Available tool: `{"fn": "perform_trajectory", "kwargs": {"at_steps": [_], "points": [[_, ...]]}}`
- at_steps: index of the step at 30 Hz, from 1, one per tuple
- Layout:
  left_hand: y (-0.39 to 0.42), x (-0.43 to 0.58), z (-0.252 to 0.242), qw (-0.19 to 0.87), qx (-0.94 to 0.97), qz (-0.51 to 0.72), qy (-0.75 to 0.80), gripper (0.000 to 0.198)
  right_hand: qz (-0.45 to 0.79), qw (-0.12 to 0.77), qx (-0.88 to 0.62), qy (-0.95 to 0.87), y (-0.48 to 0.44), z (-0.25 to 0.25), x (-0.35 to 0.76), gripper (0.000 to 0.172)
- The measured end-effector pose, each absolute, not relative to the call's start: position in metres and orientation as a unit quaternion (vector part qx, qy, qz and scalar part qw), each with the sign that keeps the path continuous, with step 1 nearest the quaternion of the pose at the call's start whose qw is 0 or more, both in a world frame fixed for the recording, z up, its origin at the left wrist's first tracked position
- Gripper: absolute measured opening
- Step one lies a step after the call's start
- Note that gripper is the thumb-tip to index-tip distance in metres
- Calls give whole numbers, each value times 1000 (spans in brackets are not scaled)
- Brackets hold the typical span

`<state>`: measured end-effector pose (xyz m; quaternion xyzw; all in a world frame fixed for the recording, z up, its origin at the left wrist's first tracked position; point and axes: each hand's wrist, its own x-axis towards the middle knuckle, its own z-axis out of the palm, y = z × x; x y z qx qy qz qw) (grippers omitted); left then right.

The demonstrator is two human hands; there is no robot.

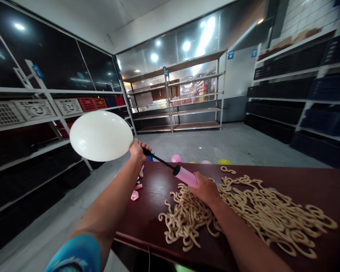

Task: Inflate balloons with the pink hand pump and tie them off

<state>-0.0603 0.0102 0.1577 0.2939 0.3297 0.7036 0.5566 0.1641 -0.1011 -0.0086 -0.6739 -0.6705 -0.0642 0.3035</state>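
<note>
Closest to me, a blue sleeve (76, 255) hugs the left arm, and look where that arm leads! The left hand (138, 148) is curled closed at the black end of the balloon pump (187, 176), right where the white balloon (101, 136) meets it; the fingers hide the neck. The right hand (205, 188) wraps firmly round the pink barrel, and a long black rod spans the two fists. That balloon bulges out past the table's left side, plenty of floor (158, 145) around it, with smiley-faced crates (36, 109) on the shelving behind.

Down on the dark red table (150, 204), bare wood runs along the left, and small limp balloons (135, 195) huddle at that edge. The right forearm crosses between two heaps of beige curly strands (184, 219), one loop lying near the far edge. Beyond that edge, a pink balloon (176, 158) and a yellow balloon (224, 161) peek up, and grey floor sweeps back to the metal rack (170, 71).
</note>
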Motion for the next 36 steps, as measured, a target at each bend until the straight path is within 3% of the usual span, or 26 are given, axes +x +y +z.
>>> {"fn": "perform_trajectory", "kwargs": {"at_steps": [12, 14, 16, 18, 23, 26, 32, 36], "points": [[-18, -10, 61, 636, 208, 675, 309, 30, -79, 220, -667, -707, -111, -2, 158, 30], [-25, -5, 48, 651, 204, 672, 288, 31, -83, 223, -659, -713, -116, 4, 155, 42], [-32, -1, 38, 665, 197, 666, 274, 32, -98, 240, -645, -719, -122, 12, 149, 66], [-41, 4, 32, 689, 187, 650, 260, 32, -107, 245, -607, -748, -127, 21, 142, 73], [-51, 15, 35, 734, 190, 609, 233, 33, -110, 248, -575, -772, -134, 31, 136, 43], [-40, 10, 38, 727, 219, 594, 265, 33, -108, 257, -590, -758, -134, 31, 146, 33], [-14, -6, 13, 592, 291, 630, 409, 31, -100, 208, -759, -609, -124, 25, 187, 24], [-16, -2, -10, 648, 271, 593, 394, 25, -53, 140, -844, -516, -117, 17, 208, 29]]}}
